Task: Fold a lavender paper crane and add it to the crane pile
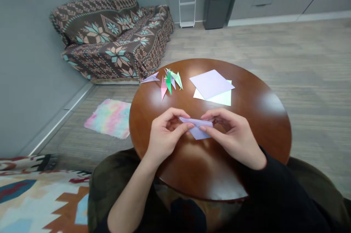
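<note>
Together, the left hand (164, 134) and right hand (233, 136) pinch a folded lilac paper (197, 127) between thumb and fingertips, each grip pressed on one end, just above the surface (246, 116) near its front edge. Flat sheets (212, 86) and folded pieces (170, 81) lie toward the far edge.

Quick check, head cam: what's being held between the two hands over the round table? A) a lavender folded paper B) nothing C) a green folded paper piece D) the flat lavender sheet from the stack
A: the left hand and right hand pinch a lavender folded paper over the table; the flat lavender sheet and green folded piece lie untouched farther back.
</note>
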A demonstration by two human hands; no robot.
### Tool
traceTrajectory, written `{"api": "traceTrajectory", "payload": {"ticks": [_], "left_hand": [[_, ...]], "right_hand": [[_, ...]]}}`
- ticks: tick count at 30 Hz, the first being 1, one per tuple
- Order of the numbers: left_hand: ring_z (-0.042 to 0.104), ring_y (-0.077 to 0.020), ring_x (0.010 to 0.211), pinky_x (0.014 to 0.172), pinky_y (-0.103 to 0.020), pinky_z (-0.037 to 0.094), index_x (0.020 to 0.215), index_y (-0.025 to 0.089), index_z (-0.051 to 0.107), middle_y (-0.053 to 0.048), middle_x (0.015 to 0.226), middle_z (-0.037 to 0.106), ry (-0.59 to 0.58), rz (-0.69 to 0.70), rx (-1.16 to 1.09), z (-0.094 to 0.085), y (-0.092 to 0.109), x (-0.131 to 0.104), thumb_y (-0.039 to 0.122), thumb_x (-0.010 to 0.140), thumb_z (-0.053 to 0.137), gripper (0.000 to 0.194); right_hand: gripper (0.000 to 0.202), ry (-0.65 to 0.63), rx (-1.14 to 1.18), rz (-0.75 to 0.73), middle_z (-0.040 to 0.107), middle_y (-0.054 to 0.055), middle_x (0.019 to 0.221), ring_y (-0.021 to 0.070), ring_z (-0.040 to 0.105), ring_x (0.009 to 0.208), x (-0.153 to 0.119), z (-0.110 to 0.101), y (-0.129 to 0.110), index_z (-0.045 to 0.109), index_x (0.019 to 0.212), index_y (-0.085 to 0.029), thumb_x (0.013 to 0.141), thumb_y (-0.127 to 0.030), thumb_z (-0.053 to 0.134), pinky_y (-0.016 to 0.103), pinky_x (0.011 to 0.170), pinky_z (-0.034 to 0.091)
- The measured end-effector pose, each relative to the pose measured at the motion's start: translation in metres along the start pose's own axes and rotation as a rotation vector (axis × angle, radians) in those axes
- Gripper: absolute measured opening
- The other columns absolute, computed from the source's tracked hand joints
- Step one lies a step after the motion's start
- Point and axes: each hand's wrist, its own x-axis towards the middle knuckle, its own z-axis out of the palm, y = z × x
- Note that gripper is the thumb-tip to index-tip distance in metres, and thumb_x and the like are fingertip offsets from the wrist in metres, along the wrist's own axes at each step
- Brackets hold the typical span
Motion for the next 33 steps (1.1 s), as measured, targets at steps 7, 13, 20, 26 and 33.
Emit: {"api": "traceTrajectory", "payload": {"ticks": [7, 13, 20, 26, 33], "left_hand": [[0.07, -0.0148, 0.06, 0.06, -0.024, 0.06, 0.074, 0.015, 0.071, -0.003, 0.071, 0.073, 0.057, 0.018, 0.024, 0.0008, 0.0039, -0.0003, 0.025, 0.072, 0.086, 0.018], [0.07, -0.0147, 0.061, 0.059, -0.023, 0.059, 0.071, 0.016, 0.073, -0.003, 0.068, 0.074, 0.063, 0.018, 0.061, 0.0065, 0.0039, -0.0051, 0.024, 0.069, 0.088, 0.017], [0.067, -0.012, 0.057, 0.058, -0.021, 0.056, 0.071, 0.015, 0.073, -0.002, 0.066, 0.073, 0.112, 0.0, 0.037, 0.0095, 0.0048, -0.0046, 0.024, 0.07, 0.088, 0.017], [0.067, -0.0125, 0.057, 0.058, -0.022, 0.055, 0.076, 0.015, 0.073, -0.002, 0.066, 0.073, 0.128, -0.067, -0.007, 0.006, 0.0007, -0.0003, 0.025, 0.069, 0.088, 0.019], [0.068, -0.0114, 0.063, 0.064, -0.02, 0.055, 0.078, 0.015, 0.073, -0.001, 0.071, 0.073, 0.143, 0.001, -0.03, 0.0038, -0.0042, 0.0006, 0.019, 0.07, 0.087, 0.016]], "right_hand": [[0.02, 0.064, 0.128, 0.077, 0.071, 0.004, 0.086, 0.0183, 0.066, 0.076, 0.0011, 0.0005, 0.0014, 0.07, 0.094, -0.021, 0.082, -0.034, 0.08, 0.028, 0.065, 0.054], [0.022, -0.088, 0.175, 0.215, 0.068, 0.002, 0.073, 0.0148, 0.06, 0.064, 0.0001, 0.0021, -0.0055, 0.071, 0.08, -0.018, 0.081, -0.038, 0.08, 0.026, 0.057, 0.047], [0.016, 0.088, 0.159, 0.138, 0.068, 0.001, 0.072, 0.0142, 0.058, 0.064, -0.0001, -0.0011, -0.0039, 0.072, 0.073, -0.019, 0.08, -0.031, 0.081, 0.026, 0.059, 0.045], [0.013, 0.244, 0.168, 0.103, 0.068, 0.002, 0.074, 0.0151, 0.058, 0.065, -0.0003, -0.0009, -0.0027, 0.072, 0.075, -0.021, 0.085, -0.028, 0.075, 0.027, 0.06, 0.047], [0.011, 0.306, 0.117, 0.038, 0.068, 0.002, 0.074, 0.0145, 0.058, 0.067, 0.001, -0.001, -0.0037, 0.071, 0.075, -0.02, 0.085, -0.024, 0.074, 0.026, 0.06, 0.047]]}}
